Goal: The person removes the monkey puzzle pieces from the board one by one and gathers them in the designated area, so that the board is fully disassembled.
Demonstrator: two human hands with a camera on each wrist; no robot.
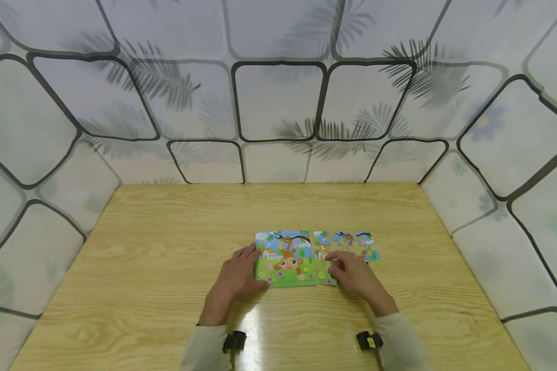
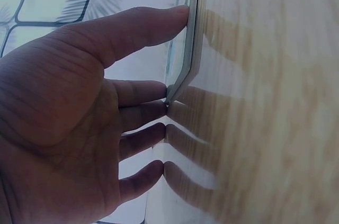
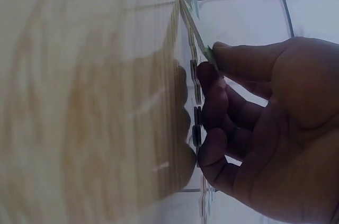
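Observation:
A square monkey picture puzzle (image 1: 283, 252) lies flat on the table. My left hand (image 1: 238, 274) rests at its left side, the thumb on the lower edge and the fingertips by the left edge. In the left wrist view, those fingers (image 2: 142, 92) are fairly straight. To the puzzle's right, my right hand (image 1: 355, 276) pinches a green puzzle piece (image 1: 326, 277) between thumb and forefinger. The right wrist view shows this piece (image 3: 197, 34) tilted up, one edge low. Other loose puzzle pieces (image 1: 348, 238) lie above and behind the right hand, partly hidden by it.
The wood-grain table (image 1: 167, 232) extends around the puzzle on all sides. Patterned fabric walls (image 1: 278, 103) enclose its back and both sides. A black strap device sits on each wrist.

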